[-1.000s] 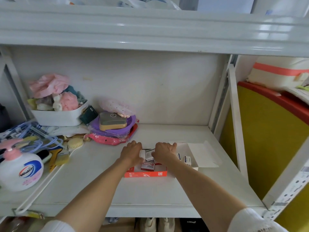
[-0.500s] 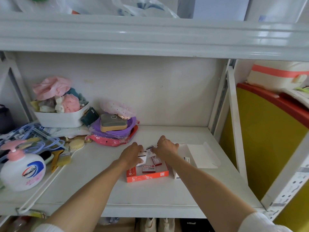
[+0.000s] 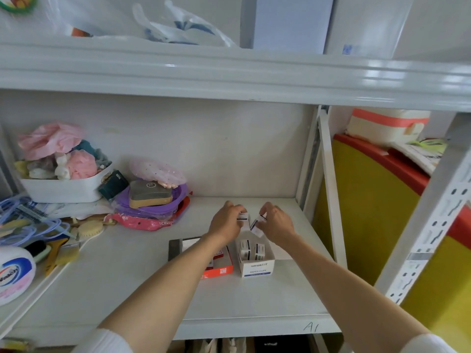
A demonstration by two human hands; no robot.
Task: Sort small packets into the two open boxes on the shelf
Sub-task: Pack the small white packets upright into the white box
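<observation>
Two open boxes stand side by side on the white shelf (image 3: 254, 301). The orange box (image 3: 219, 271) is on the left, partly hidden by my left forearm. In the white box (image 3: 257, 268) on the right, two white packets with dark bands (image 3: 251, 249) stand upright. My left hand (image 3: 225, 222) pinches a small white packet (image 3: 243, 217) above the back of the white box. My right hand (image 3: 276, 224) grips another white packet (image 3: 257, 224), tilted, just beside the first.
A white bin (image 3: 61, 189) of cloths, a purple bowl (image 3: 153, 202) with a brush, hangers and brushes crowd the shelf's left. A soap bottle (image 3: 14, 273) stands at the front left. A shelf upright (image 3: 331, 200) bounds the right side. An upper shelf (image 3: 229, 77) hangs overhead.
Both hands have lifted off the orange box and moved right and back, each with a white packet. The camera has tilted up, so the boxes sit lower in view.
</observation>
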